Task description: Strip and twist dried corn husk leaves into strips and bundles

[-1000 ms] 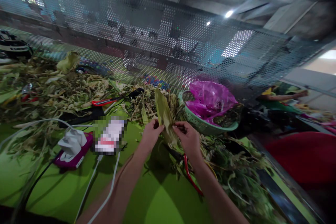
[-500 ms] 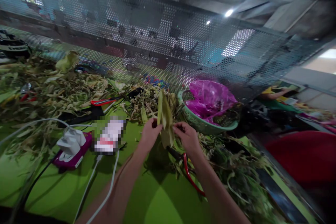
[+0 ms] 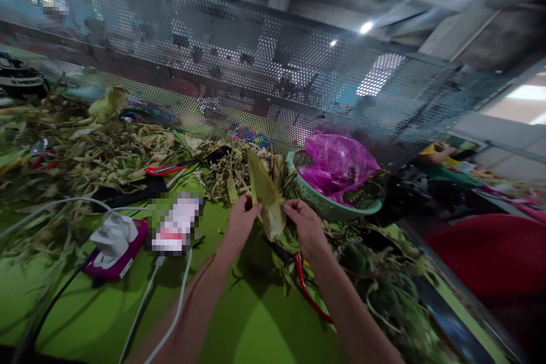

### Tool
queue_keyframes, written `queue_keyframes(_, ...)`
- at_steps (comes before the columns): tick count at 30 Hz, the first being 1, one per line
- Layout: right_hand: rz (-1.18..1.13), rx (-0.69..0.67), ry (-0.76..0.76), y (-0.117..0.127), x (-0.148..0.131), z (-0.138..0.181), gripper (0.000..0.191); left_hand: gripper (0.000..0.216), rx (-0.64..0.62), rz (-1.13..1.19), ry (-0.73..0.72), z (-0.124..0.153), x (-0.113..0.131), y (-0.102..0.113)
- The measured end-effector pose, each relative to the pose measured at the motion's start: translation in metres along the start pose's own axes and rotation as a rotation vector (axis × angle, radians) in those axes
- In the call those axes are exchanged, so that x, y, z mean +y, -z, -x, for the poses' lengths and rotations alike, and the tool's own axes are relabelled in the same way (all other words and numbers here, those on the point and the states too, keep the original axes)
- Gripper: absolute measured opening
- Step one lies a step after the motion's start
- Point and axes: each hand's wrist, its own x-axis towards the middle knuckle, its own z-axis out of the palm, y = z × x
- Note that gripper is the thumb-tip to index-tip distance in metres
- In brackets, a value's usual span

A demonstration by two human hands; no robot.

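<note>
My left hand [image 3: 241, 220] and my right hand [image 3: 303, 226] both pinch a dried yellow-green leaf [image 3: 265, 195] held upright above the green table [image 3: 239, 324]. The left fingers grip its left edge, the right fingers its right edge. The leaf tapers to a point at the top. Red-handled scissors [image 3: 307, 290] lie on the table just under my right wrist, partly hidden by leaf scraps.
Piles of dried leaves [image 3: 94, 148] cover the table's left and back. A green basket [image 3: 324, 205] with a pink plastic bag [image 3: 336, 162] stands behind my hands. A white charger on a purple power strip [image 3: 113, 244] and cables lie at left. Perforated metal mesh [image 3: 256, 68] closes the back.
The leaf has tilted and opened a little between my fingers. Both hands have stayed in nearly the same place. The view has shifted slightly.
</note>
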Motion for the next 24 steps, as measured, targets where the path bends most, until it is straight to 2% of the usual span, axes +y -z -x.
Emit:
queue_keyframes(3,-0.031,-0.116,-0.026,-0.003,-0.004,0.002,0.029,0.028,-0.056,0.009,0.029,0.001,0.000,-0.002)
queue_keyframes(5,0.008,-0.186,-0.027,0.001,-0.006,0.001,0.027,0.030,0.009,-0.102,0.025,0.000,0.002,0.001)
queue_keyframes(7,0.108,-0.140,0.027,0.010,-0.006,-0.005,0.026,0.030,0.128,-0.217,0.023,-0.001,0.005,0.007)
queue_keyframes(9,0.258,-0.027,0.120,0.023,-0.005,-0.015,0.025,0.036,0.225,-0.286,0.014,-0.004,0.008,0.013)
queue_keyframes(11,0.480,0.022,0.205,0.033,-0.004,-0.025,0.024,0.047,0.277,-0.372,-0.034,-0.005,0.010,0.017)
queue_keyframes(13,0.673,0.005,0.262,0.037,-0.003,-0.034,0.022,0.056,0.291,-0.490,-0.093,-0.004,0.011,0.018)
queue_keyframes(18,0.864,-0.071,0.301,0.022,-0.004,-0.047,0.015,0.063,0.257,-0.694,-0.162,0.002,0.017,0.016)
queue_keyframes(24,0.970,-0.022,0.267,0.002,0.004,-0.053,0.012,0.059,0.281,-0.776,-0.144,0.001,0.019,0.018)
